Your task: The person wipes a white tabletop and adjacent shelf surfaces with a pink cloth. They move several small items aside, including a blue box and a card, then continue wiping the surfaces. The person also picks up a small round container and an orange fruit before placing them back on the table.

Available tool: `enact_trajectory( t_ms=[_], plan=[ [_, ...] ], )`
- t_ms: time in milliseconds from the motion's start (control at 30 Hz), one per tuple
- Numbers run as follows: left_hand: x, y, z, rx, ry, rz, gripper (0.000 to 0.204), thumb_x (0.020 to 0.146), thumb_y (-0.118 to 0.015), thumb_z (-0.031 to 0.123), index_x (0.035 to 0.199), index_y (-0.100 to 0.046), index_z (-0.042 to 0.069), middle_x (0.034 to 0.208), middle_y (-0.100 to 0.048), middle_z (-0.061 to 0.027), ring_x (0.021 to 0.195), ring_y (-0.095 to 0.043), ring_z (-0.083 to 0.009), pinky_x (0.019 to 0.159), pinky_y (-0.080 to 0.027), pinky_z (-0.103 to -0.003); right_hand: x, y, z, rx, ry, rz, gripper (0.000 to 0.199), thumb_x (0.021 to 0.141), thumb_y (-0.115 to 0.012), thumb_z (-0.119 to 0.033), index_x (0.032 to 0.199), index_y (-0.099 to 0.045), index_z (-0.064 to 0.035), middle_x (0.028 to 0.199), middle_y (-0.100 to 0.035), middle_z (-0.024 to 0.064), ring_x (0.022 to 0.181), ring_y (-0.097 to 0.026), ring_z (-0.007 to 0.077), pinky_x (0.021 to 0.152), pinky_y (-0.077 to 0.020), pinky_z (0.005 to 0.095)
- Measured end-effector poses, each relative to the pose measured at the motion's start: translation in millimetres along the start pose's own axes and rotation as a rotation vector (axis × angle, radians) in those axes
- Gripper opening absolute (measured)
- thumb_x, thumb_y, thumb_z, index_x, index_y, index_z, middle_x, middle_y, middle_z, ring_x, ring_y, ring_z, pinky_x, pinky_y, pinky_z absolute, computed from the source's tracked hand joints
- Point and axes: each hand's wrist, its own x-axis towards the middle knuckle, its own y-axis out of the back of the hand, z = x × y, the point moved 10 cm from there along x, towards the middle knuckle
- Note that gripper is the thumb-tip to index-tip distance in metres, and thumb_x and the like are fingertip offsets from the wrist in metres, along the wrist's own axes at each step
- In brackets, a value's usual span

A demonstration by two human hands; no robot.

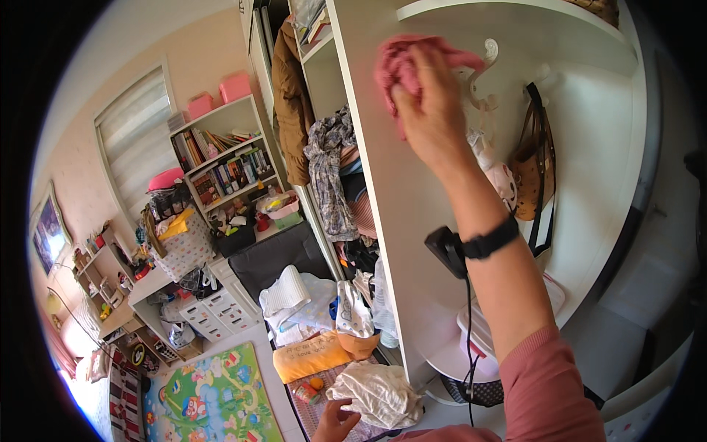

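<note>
My right hand [434, 110] is raised at the upper middle, its fingers closed round a crumpled pink cloth [399, 70]. The cloth lies against the white side panel [368, 96] of a cabinet, just left of a curved white hook [486, 59]. A black strap [490, 239] with a small black box and a cable is on my right wrist. Low in the view, my left hand [337, 422] hangs with its fingers loosely bent and apart, holding nothing I can see. Closest to it is a cream cloth [375, 398] in a heap.
A brown bag [532, 162] with a black strap hangs in the cabinet. Beyond the panel, clothes [331, 169] spill from an open wardrobe. A yellow cushion [313, 357] and folded bedding [298, 298] lie below. A bookshelf [221, 151] and colourful mat [213, 398] are at the left.
</note>
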Motion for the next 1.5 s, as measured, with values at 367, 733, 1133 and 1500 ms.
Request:
enact_trajectory(
  t_ms=[367, 733, 1133, 1500],
  plan=[
    [-17, 20, -105, 0.062, 0.056, 0.115, 0.044, 0.089, -0.071, 0.011, 0.129, -0.053, 0.001, 0.117, -0.063, -0.0136, 0.092, -0.067, -0.0194, 0.072, -0.055, -0.030, -259, 38, -29, 0.003, -0.098, -0.405, 0.051, 0.091, -0.058, -0.006, 0.140, -0.047, 0.0034, 0.147, -0.040, 0.0301, 0.129, -0.042, 0.0529, 0.108, -0.0326, 0.0589],
    [10, -46, -45, 0.078, 0.024, 0.054, 0.040, 0.085, -0.078, 0.015, 0.117, -0.060, -0.001, 0.107, -0.064, -0.0109, 0.084, -0.070, -0.0177, 0.073, -0.057, -0.029, -26, -32, 7, 0.013, 0.132, -0.052, 0.042, 0.082, -0.055, 0.000, 0.123, -0.049, 0.0087, 0.127, -0.051, 0.0298, 0.120, -0.046, 0.0487, 0.105, -0.0380, 0.0512],
    [-29, -22, -55, 0.078, 0.026, 0.214, 0.037, 0.083, -0.076, 0.011, 0.113, -0.059, -0.003, 0.098, -0.067, -0.0100, 0.075, -0.068, -0.0133, 0.066, -0.055, -0.028, -51, -25, 3, -0.144, 0.012, -0.252, 0.044, 0.084, -0.057, -0.012, 0.123, -0.050, 0.0076, 0.126, -0.054, 0.0291, 0.113, -0.050, 0.0468, 0.106, -0.0332, 0.0534],
    [-59, -30, -101, 0.023, 0.109, 0.259, 0.038, 0.081, -0.076, 0.008, 0.114, -0.059, -0.002, 0.101, -0.063, -0.0126, 0.079, -0.071, -0.0196, 0.068, -0.056, -0.030, -322, 8, -14, -0.195, -0.286, -0.588, 0.070, 0.088, -0.059, -0.017, 0.144, -0.031, 0.0135, 0.146, -0.033, 0.0380, 0.137, -0.030, 0.0564, 0.114, -0.0221, 0.0600]
  ],
)
